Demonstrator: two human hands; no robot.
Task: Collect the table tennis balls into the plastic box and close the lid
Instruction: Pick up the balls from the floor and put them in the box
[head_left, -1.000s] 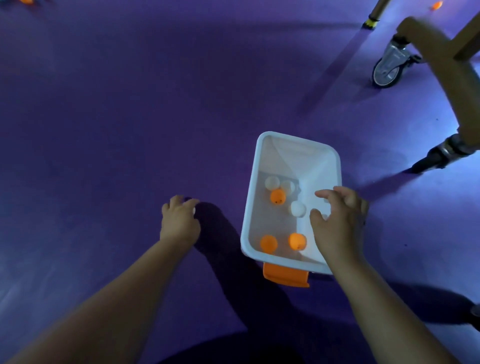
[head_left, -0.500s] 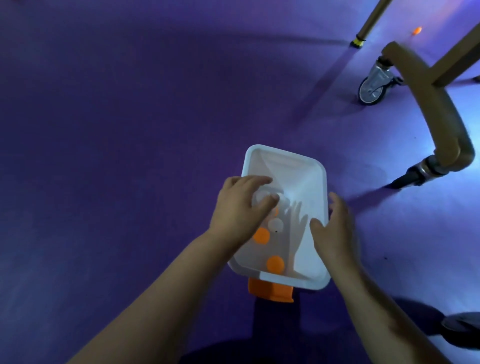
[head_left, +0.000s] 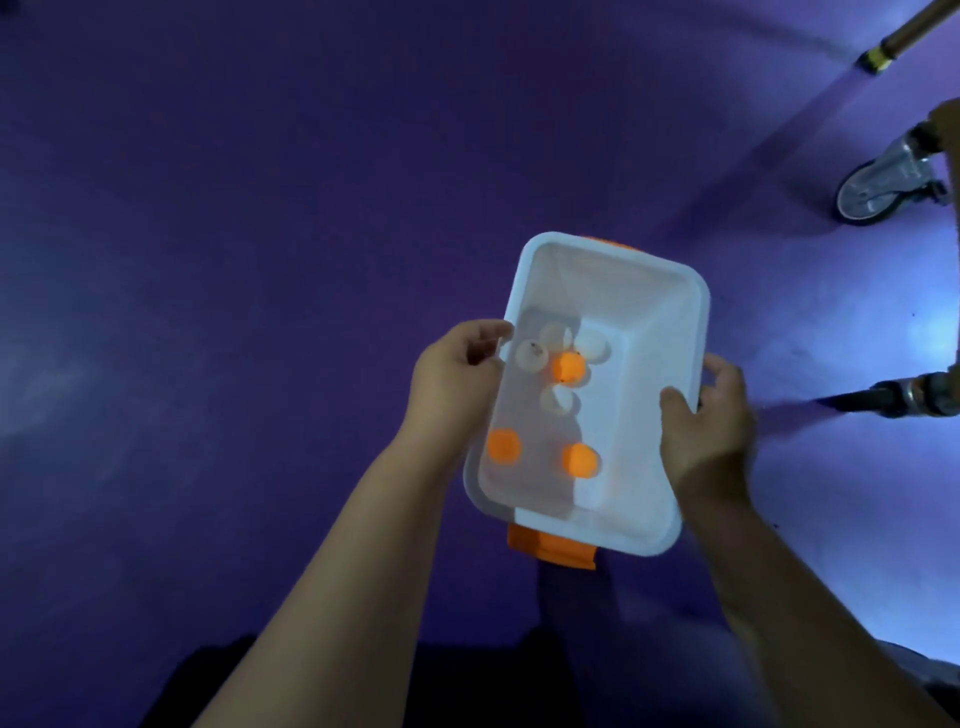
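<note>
Both hands clamped on the plastic box (head_left: 660, 358), one per long side

The left hand (head_left: 457, 376) curls round the left rim, and the right hand (head_left: 711, 423) hooks its thumb over the right rim with its fingers wrapped down the outside wall. So both are gripping the box over the purple floor (head_left: 234, 260). Half a second ago the left hand was reaching inside over the table tennis balls (head_left: 569, 368); now it's out at the edge. Orange and white balls sit loose on the bottom, with the orange latch (head_left: 550, 545) at the near end.
</note>
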